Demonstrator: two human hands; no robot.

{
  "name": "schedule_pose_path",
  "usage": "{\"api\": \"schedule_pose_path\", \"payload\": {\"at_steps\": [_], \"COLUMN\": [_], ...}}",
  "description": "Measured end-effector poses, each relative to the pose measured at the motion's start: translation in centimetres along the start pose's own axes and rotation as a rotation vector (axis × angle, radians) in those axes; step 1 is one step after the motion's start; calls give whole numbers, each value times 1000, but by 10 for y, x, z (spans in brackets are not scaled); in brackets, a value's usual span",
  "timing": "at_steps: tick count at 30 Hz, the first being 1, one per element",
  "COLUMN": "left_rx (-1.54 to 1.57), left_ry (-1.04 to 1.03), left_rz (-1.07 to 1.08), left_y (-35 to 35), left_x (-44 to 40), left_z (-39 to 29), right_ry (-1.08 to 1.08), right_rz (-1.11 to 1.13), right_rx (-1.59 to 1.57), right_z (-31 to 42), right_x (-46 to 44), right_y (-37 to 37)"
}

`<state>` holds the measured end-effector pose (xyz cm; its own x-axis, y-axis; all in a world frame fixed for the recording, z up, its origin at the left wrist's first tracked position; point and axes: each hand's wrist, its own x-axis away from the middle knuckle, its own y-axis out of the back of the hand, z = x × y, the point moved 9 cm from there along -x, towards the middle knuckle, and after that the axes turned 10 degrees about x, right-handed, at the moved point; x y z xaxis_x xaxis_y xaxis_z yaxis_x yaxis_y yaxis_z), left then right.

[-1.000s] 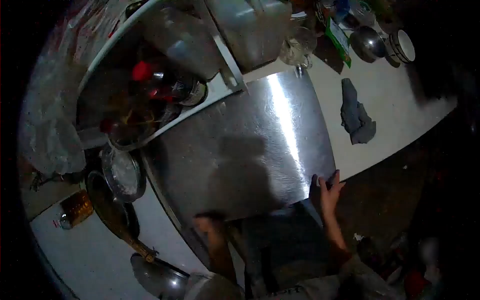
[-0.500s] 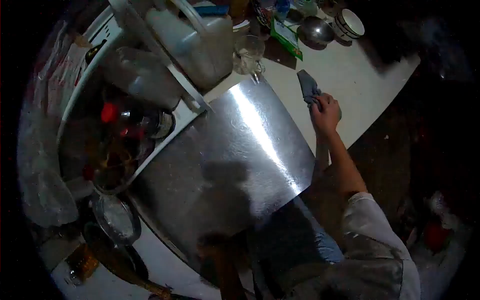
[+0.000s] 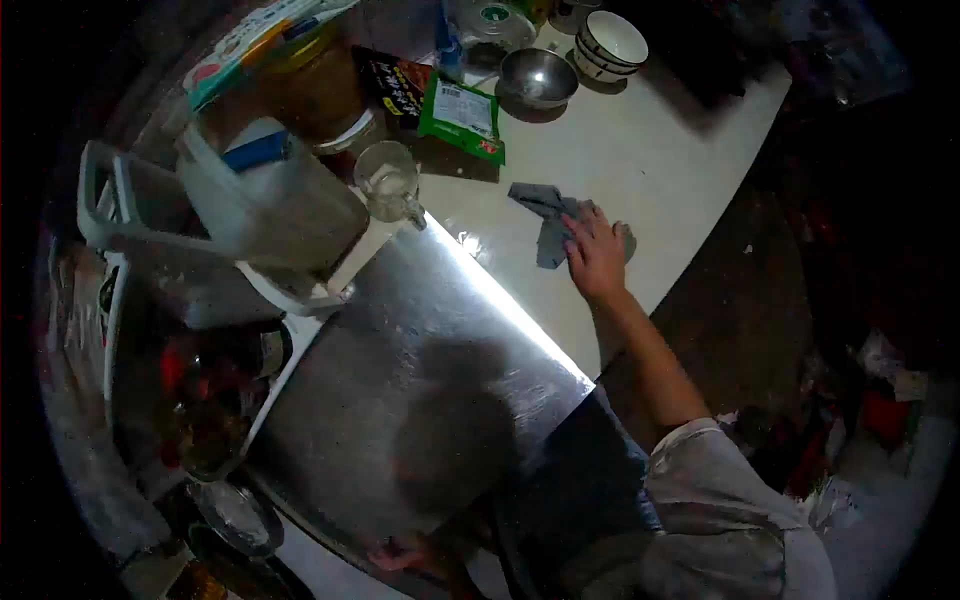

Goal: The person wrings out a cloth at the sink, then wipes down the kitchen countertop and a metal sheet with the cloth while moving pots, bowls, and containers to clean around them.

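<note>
My right hand (image 3: pixel 597 255) is closed over a crumpled grey cloth (image 3: pixel 552 236) and presses it against the white tabletop (image 3: pixel 560 320). Part of the cloth spreads out to the left of the fingers. A shiny metal sheet (image 3: pixel 400 320) lies on the near side, with my shadow across it. At its bottom edge, my left hand (image 3: pixel 400 553) is dim and partly lost in shadow; its fingers are not clear. Beyond the cloth lie a green packet (image 3: pixel 462 115) and a metal bowl (image 3: pixel 538 80).
White patterned bowls (image 3: pixel 612 45) are stacked at the back. A glass mug (image 3: pixel 388 182) stands by the sheet's far corner. On the left are a plastic container (image 3: pixel 270 215) and a white rack (image 3: pixel 120 330) holding bottles. A round metal-rimmed lid (image 3: pixel 240 515) lies at lower left.
My right hand has moved left across the tabletop with the cloth, which is more spread out. The camera view has shifted, bringing more of the far items into sight.
</note>
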<state>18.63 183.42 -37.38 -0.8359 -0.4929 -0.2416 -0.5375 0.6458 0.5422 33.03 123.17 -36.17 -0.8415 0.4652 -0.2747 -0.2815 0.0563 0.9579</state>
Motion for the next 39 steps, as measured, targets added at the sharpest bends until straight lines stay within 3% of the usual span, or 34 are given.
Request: {"api": "schedule_pose_path", "payload": {"at_steps": [2, 3, 4, 5, 6, 8, 10, 11, 13, 17, 19, 21, 23, 24, 28, 29, 31, 39], "left_rx": [76, 110, -95, -106, -88, -97, -583, -604, 66, 560, 879, 1020, 681, 489, 524, 385, 227, 195], "left_ry": [-42, -67, -94, -92, -323, -549, -314, -298, -199, 465, 444, 539, 458, 300, 106, 47, -135, -334], "left_rz": [186, 290, 605, 589, 649, 688, 964, 948, 765, 425, 226, 208, 388, 388, 264, 272, 94, 54], "left_y": [-44, -69, -118, -143, -178, -235, -314, -335, -371, -457, -483, -497, -505, -503, -488, -486, -477, -487], "left_x": [10, 21, 38, 44, 59, 92, 132, 133, 113, 53, 13, -16, -34, -45, -67, -77, -103, -184], "left_z": [-36, -56, -69, -89, -132, -179, -142, -163, -242, -290, -303, -344, -360, -359, -385, -390, -409, -485], "right_ry": [9, 25, -1, -93, -53, -99, -144, -128, -170, -138, -149, -167, -192, -174, -165, -161, -177, -196], "right_rz": [35, -50, -52, 88, -12, 3, -27, -18, -30, -73, -67, -31, 4, -11, -5, 2, -6, -4], "right_rx": [26, 138, 182, 110, 154, 90, 192, 169, 200, 156, 237, 175, 123, 137, 124, 118, 161, 104], "right_z": [-49, -77, -106, -142, -170, -222, -277, -289, -306, -299, -302, -299, -300, -299, -297, -298, -303, -297], "right_x": [-30, -39, -50, -63, -72, -97, -116, -124, -136, -139, -137, -140, -140, -141, -142, -142, -140, -142], "right_y": [-7, -8, -13, -24, -26, -30, -36, -39, -36, -32, -36, -32, -29, -27, -30, -30, -38, -31]}}
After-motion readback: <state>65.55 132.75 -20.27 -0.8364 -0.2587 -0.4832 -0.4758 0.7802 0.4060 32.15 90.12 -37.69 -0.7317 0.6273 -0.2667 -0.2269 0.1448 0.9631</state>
